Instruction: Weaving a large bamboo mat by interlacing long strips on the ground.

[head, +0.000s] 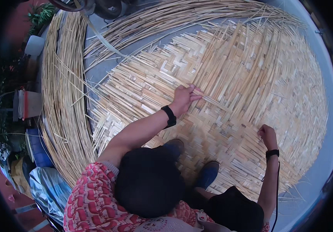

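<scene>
A large mat of woven split reed (213, 124) covers the floor before me, herringbone-patterned in places, with long loose strip ends along its far left edge. My left hand (185, 98) is over the mat's middle, its fingers closed around a pale split-reed strip (160, 76). That strip slants across the mat from upper left, and its near end passes beyond my fingers. My right hand (268, 136) is curled low over the right part of the mat. Its fingertips are partly hidden, so whether it grips a strip cannot be told.
Long reeds lie in a bundle (67, 72) on the left, and more reeds (155, 17) curve along the back. My shoes (208, 172) stand on the mat. A bucket (31, 103), a white container (34, 45) and a plastic sheet (49, 185) line the left side.
</scene>
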`<state>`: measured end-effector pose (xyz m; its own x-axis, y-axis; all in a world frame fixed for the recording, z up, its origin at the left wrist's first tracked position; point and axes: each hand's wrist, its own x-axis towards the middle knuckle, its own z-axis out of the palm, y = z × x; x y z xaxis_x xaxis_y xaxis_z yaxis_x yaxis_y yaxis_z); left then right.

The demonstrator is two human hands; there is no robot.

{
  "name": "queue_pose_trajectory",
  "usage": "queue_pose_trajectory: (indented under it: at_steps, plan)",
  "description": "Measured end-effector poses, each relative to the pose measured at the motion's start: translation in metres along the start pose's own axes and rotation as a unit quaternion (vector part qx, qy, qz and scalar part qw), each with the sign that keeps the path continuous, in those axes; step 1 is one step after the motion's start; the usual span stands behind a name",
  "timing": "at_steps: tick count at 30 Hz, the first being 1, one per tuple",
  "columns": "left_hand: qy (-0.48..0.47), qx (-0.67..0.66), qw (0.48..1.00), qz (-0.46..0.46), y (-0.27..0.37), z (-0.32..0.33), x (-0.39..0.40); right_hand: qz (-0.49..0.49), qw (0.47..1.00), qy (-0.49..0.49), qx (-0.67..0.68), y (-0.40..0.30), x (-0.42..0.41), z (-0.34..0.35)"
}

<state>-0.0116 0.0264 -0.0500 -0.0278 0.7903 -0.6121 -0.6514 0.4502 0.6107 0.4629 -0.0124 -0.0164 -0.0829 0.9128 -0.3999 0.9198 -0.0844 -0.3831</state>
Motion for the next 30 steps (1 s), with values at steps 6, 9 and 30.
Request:
queue_pose_trajectory:
  at_steps: [6, 9, 30]
  plan:
    - [-0.062, -0.034, 0.997, 0.016, 0.05, -0.007, -0.017, -0.051, 0.986, 0.046, -0.149, -0.054, -0.012, -0.013]
    - [-0.2, 0.04, 0.978, -0.035, 0.076, 0.011, -0.016, -0.103, 0.985, 0.13, -0.052, -0.101, 0.005, -0.011]
    - [-0.088, 0.255, 0.934, -0.234, 0.023, 0.083, 0.043, -0.123, 0.932, 0.111, 0.323, -0.158, 0.017, 0.062]
